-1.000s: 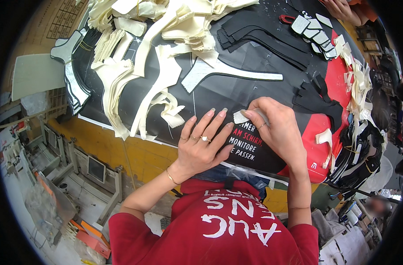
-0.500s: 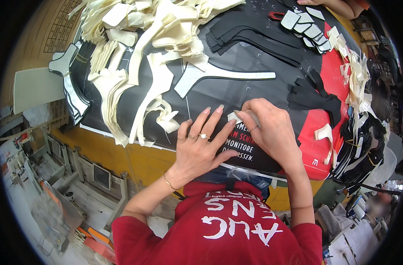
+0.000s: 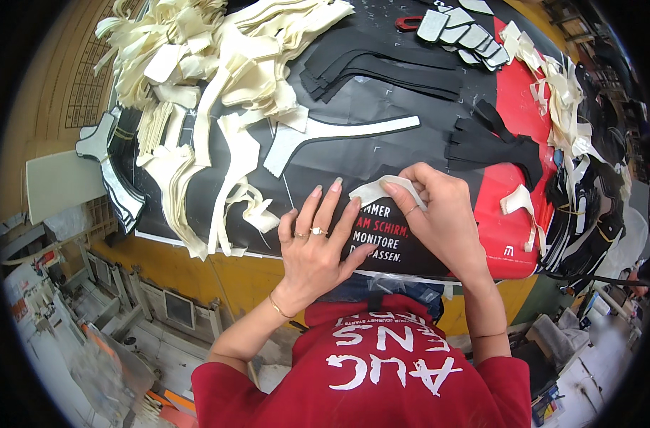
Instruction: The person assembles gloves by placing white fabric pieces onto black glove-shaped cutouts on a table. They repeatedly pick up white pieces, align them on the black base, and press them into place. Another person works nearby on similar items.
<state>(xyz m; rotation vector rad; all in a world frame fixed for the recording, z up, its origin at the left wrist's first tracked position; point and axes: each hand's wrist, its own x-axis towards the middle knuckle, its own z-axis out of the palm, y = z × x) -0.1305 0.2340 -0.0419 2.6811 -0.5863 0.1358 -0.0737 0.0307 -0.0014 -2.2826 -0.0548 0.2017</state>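
My right hand (image 3: 442, 217) pinches a curved cream fabric piece (image 3: 371, 190) between thumb and fingers, just above the printed part of the black sheet. The piece's free end points left, toward my left hand (image 3: 312, 250). That hand is open, fingers spread, its index fingertip close to the fabric's end; whether they touch I cannot tell. Beyond my hands lies a white Y-shaped piece with a black edge (image 3: 318, 133). Left of it are a loose cream fabric piece (image 3: 239, 150) and a stack of cream cut pieces (image 3: 169, 167).
A large heap of cream fabric (image 3: 253, 57) covers the far left. Black fabric strips (image 3: 382, 68) lie at the back, with small white pieces (image 3: 460, 32) beside a red-handled tool (image 3: 408, 23). More black pieces (image 3: 496, 146) and a cream scrap (image 3: 517, 200) are at right.
The cream piece in my right hand now shows much more of its length. My left hand stays spread beside it. The view has shifted, and another person's arm at the far right has left it.
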